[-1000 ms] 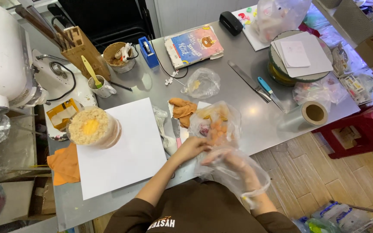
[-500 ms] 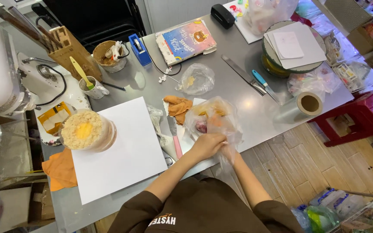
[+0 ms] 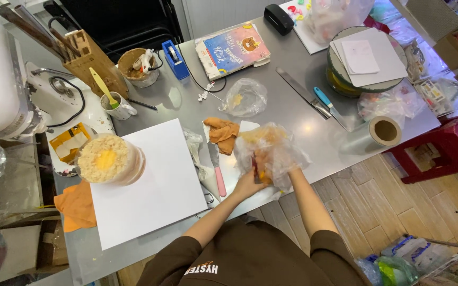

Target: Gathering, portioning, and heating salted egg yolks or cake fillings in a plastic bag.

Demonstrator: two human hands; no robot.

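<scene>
Both my hands are at the front edge of the steel table [image 3: 292,114], gripping a crumpled clear plastic bag [image 3: 272,151] with orange-yellow food inside. My left hand [image 3: 248,183] holds the bag's lower left side. My right hand [image 3: 287,172] is mostly wrapped in the plastic on the bag's lower right. Just left of the bag lies a pink-handled knife [image 3: 217,170] on a white sheet, with a brown cloth [image 3: 222,132] behind it. A white board [image 3: 147,182] carries a round cake [image 3: 110,159] covered in pale crumbs at its far left corner.
A second clear bag [image 3: 245,97], a long knife [image 3: 304,93] and a blue-handled knife [image 3: 328,106] lie further back. A tape roll [image 3: 384,131] stands at the right. A knife block [image 3: 88,58], a cup [image 3: 117,107], a tape dispenser [image 3: 175,59] and a book [image 3: 234,49] sit at the back.
My hands have lifted the plastic bag from below the table's edge up over the table and gathered it tighter. The view has shifted a little.
</scene>
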